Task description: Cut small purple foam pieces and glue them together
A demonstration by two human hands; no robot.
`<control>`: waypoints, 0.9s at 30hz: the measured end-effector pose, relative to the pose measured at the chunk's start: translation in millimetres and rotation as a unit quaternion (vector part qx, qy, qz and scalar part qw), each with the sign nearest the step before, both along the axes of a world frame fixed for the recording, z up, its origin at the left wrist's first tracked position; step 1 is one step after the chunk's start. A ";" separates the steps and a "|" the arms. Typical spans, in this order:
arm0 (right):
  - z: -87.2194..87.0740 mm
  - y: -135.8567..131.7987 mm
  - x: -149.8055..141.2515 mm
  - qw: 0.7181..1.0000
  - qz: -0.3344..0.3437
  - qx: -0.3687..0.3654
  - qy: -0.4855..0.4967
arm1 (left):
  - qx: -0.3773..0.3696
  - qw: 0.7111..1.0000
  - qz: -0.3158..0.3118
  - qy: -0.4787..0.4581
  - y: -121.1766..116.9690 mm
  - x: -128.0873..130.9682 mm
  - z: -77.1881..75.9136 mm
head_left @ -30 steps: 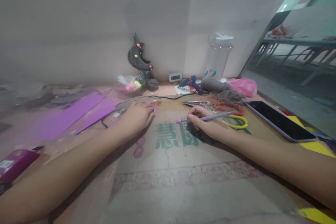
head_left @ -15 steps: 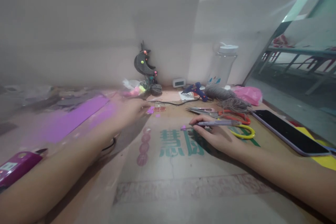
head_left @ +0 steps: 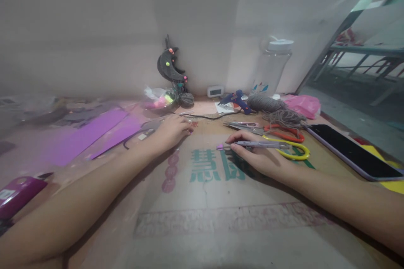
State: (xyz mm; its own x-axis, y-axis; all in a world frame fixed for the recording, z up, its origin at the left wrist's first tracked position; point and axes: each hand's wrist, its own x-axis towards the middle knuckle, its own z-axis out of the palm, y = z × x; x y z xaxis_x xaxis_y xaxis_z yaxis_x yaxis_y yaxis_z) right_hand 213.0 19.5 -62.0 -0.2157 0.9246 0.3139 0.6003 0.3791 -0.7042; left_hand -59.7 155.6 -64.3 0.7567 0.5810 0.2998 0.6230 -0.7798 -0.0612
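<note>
My left hand (head_left: 173, 130) rests on the cardboard sheet (head_left: 202, 201), fingers curled and pinched at a tiny piece near the red print; I cannot make out what is in them. Purple foam sheets (head_left: 91, 134) lie just left of it. My right hand (head_left: 259, 157) is closed round a thin lilac pen-like tool (head_left: 259, 144), held flat and pointing left. A small purple bit (head_left: 220, 146) sits at the tool's tip.
Yellow-handled scissors (head_left: 293, 151), orange-handled scissors (head_left: 284, 133) and snips (head_left: 241, 125) lie behind my right hand. A phone (head_left: 353, 151) lies at right. Grey yarn (head_left: 268, 105), a blue glue gun (head_left: 235, 101), a water bottle (head_left: 273, 67), a moon ornament (head_left: 170, 67) stand at the back.
My left hand swung out to the left and came back down by the red print. My right hand stayed put with the tool; the view shifted slightly.
</note>
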 end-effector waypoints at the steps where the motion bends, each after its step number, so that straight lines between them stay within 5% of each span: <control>1: 1.2 -0.3 -0.6 1.000 -0.001 0.003 0.000 | -0.001 1.000 0.000 0.000 0.3 0.3 -0.1; 19: -0.2 2.2 1.3 1.000 0.011 0.007 -0.010 | 0.021 0.992 -0.013 -0.125 -6.2 -3.6 -6.7; 27: -2.6 0.5 2.4 1.000 0.007 -0.011 -0.007 | 0.006 0.985 0.073 -0.157 2.0 -30.0 22.4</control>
